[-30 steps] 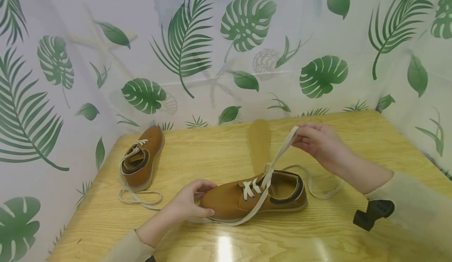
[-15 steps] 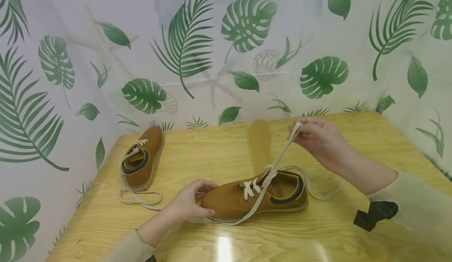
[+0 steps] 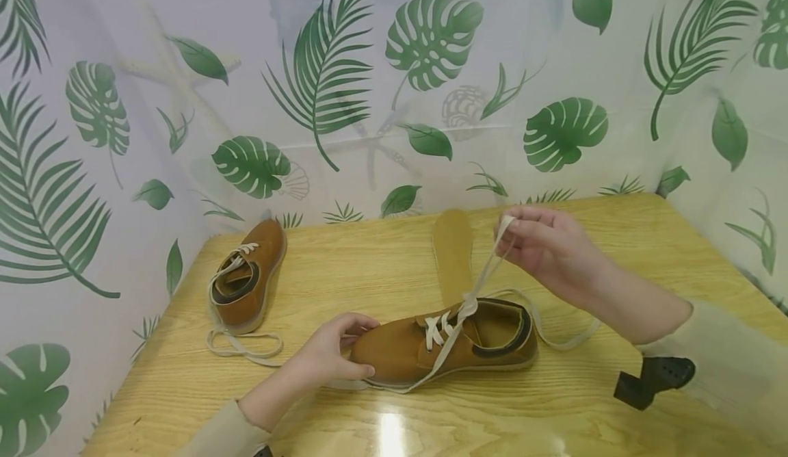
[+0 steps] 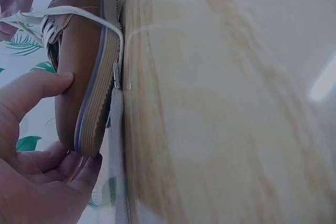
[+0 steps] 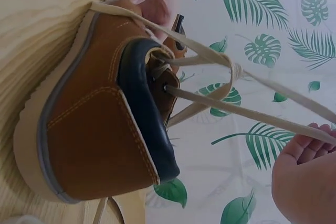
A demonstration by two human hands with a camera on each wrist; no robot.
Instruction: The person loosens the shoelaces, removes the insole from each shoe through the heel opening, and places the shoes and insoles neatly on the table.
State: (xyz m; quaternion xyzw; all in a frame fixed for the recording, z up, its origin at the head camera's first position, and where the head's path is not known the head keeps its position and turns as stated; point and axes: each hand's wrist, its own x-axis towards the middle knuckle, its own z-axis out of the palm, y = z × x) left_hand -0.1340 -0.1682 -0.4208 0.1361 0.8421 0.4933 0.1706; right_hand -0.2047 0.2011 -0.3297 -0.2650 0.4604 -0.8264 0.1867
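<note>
A brown leather shoe [image 3: 400, 347] lies sole down on the table, toe to the left in the head view. Around its toe my left hand [image 3: 326, 351] is curled, thumb on the near side; the left wrist view shows the thumb on the leather and fingers [image 4: 58, 166] under the toe tip. My right hand [image 3: 554, 248], raised above the heel side, pinches a cream shoelace [image 3: 490, 260]. It runs taut down to a knot [image 3: 468, 305] at the shoe's opening. In the right wrist view strands stretch from the eyelets to my right hand [image 5: 307, 182].
A second brown shoe [image 3: 251, 282] stands at the table's back left, its loose lace [image 3: 246, 349] looped beside it. Behind the near shoe lies a flat tan insole [image 3: 452, 245]. A leaf-printed cloth [image 3: 369, 101] rises along the table's back and sides.
My right hand has shifted slightly left with the lace. The lace's twist at the shoe's opening has drawn into a smaller knot. My left hand has stayed on the toe.
</note>
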